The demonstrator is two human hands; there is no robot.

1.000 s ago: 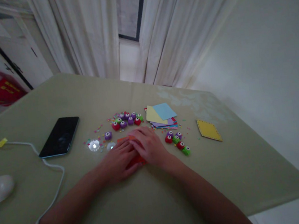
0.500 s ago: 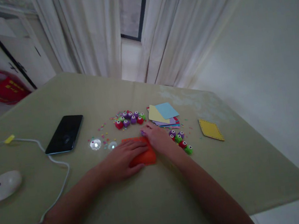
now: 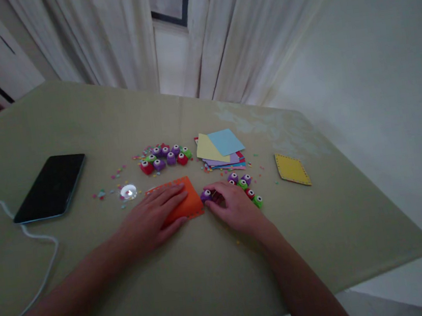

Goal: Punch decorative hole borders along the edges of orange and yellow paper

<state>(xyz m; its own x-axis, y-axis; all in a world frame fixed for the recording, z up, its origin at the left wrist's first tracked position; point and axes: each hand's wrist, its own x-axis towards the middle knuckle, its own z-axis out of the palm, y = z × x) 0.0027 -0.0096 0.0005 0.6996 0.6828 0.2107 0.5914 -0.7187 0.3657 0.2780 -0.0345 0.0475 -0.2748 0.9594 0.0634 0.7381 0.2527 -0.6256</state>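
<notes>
My left hand [image 3: 156, 213] lies flat on an orange square piece [image 3: 187, 197] with small marks along its edges, covering much of it. Thumb and fingers of my right hand [image 3: 230, 204] pinch a small purple one-eyed figure [image 3: 206, 195] just off the orange piece's right edge. Beside that hand sits a short row of similar green, red and purple figures [image 3: 242, 184], partly covered by it. Farther back is a larger cluster of the same kind of figures [image 3: 171, 158]. Behind my right hand rests a stack of coloured paper squares [image 3: 226, 141].
A yellow square piece with marked edges [image 3: 292, 169] lies at the right. On the left are a black phone [image 3: 51, 188] and a white cable [image 3: 38, 238]. A shiny clear disc [image 3: 128, 191] and tiny coloured bits [image 3: 101, 193] are scattered on the table [image 3: 155, 298].
My right hand has left the top of my left hand and moved right, now with the purple figure in its fingers. More of the orange piece shows. The view has shifted.
</notes>
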